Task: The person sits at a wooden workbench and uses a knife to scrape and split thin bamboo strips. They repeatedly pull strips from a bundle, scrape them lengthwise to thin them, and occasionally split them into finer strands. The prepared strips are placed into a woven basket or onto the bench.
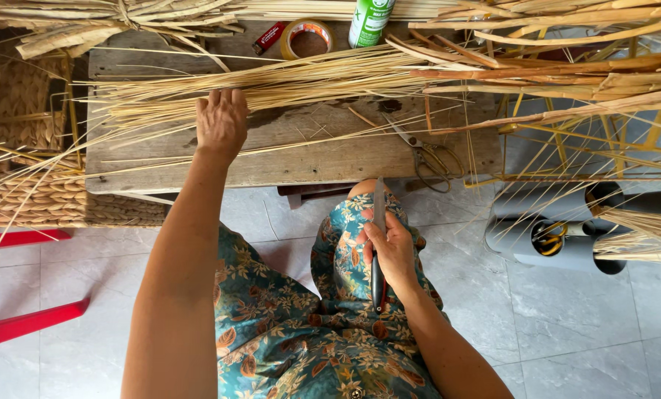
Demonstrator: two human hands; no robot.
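My left hand (222, 122) reaches forward and lies palm down on a bundle of thin pale straw strips (271, 85) spread across a low wooden bench (308, 159). Its fingers rest on the strips and I cannot tell if they grip any. My right hand (391, 251) rests on my knee above the floral-patterned clothing (293, 318). It is closed around a long dark knife (378, 244) with the blade pointing away from me toward the bench.
Scissors (423, 151) lie on the bench's right end. A tape roll (306, 38), a red lighter (270, 37) and a green can (370, 21) stand at the back. Woven baskets (28, 199) sit left, grey tubes (559, 229) and a yellow wire frame (567, 148) right.
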